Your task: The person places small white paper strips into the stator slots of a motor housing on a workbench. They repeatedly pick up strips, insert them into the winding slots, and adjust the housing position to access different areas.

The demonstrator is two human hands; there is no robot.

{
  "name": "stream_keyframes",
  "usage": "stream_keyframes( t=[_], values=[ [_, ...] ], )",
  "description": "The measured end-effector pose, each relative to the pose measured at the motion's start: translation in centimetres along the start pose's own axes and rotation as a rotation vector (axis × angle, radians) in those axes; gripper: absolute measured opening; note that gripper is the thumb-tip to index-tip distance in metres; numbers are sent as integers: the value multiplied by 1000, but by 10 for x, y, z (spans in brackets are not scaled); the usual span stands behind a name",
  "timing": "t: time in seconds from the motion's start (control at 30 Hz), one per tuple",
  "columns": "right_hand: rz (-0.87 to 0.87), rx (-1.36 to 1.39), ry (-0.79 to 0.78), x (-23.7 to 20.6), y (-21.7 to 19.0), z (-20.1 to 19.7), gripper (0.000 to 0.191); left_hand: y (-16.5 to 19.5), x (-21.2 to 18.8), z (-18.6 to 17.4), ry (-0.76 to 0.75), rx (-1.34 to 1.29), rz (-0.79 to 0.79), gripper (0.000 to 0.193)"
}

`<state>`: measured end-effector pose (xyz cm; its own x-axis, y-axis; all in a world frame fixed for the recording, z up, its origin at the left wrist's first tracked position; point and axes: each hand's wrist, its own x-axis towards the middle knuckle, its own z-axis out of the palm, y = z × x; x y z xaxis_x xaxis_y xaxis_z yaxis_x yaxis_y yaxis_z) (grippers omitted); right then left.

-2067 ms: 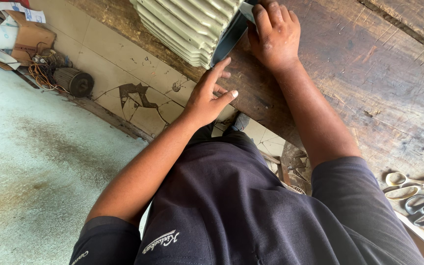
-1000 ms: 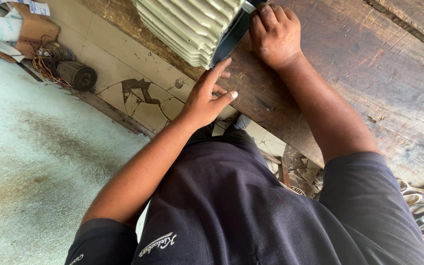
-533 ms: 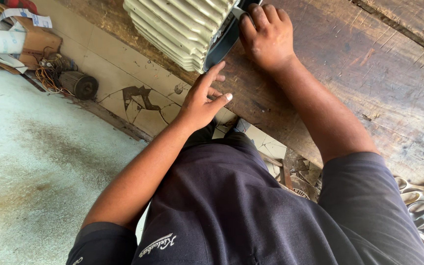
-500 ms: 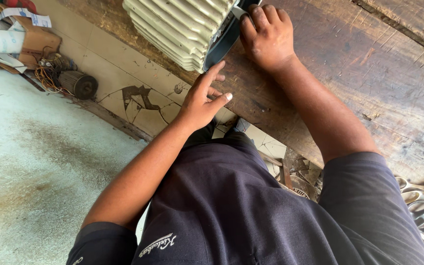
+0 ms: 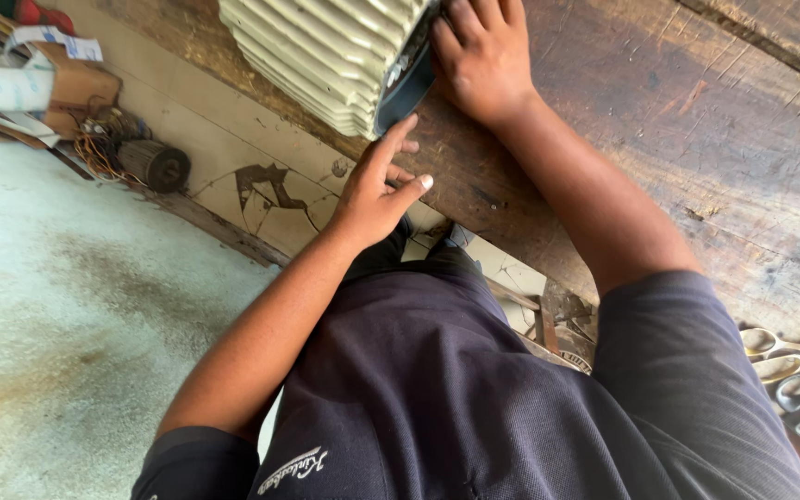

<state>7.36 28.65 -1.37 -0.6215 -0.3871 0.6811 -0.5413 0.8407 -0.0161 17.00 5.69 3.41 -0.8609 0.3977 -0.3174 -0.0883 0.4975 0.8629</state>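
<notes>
Touching left fingers (image 5: pixel 398 148), finned motor housing (image 5: pixel 326 56) lies above.

The ribbed housing (image 5: pixel 326 56) and scissors (image 5: pixel 793 370) are cut off by the frame edges.

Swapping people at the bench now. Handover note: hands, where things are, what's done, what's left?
Left hand: open, fingers spread, index tip by the dark end rim of the ribbed cream housing.
Right hand: on the wooden bench, fingers curled against the housing's end; what it grips is hidden.
Housing lies on its side at the bench edge. Scissors at the right of the bench.
Done: not visible. Left: the work at the housing's end is in hand.
</notes>
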Motion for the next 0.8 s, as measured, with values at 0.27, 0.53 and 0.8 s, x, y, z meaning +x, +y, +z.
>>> stream_keyframes(
  t=[0.27, 0.53, 0.8],
  values=[
    [90, 46, -53, -15, 3, -15, 29, 0, -1, 0, -2, -38, 1, 80],
    [413, 496, 30, -12, 0, -2, 19, 1, 1, -2, -6, -50, 21, 80],
    [637, 762, 97, 0, -10, 8, 15, 5, 3, -5, -26, -34, -17, 81]
  ],
)
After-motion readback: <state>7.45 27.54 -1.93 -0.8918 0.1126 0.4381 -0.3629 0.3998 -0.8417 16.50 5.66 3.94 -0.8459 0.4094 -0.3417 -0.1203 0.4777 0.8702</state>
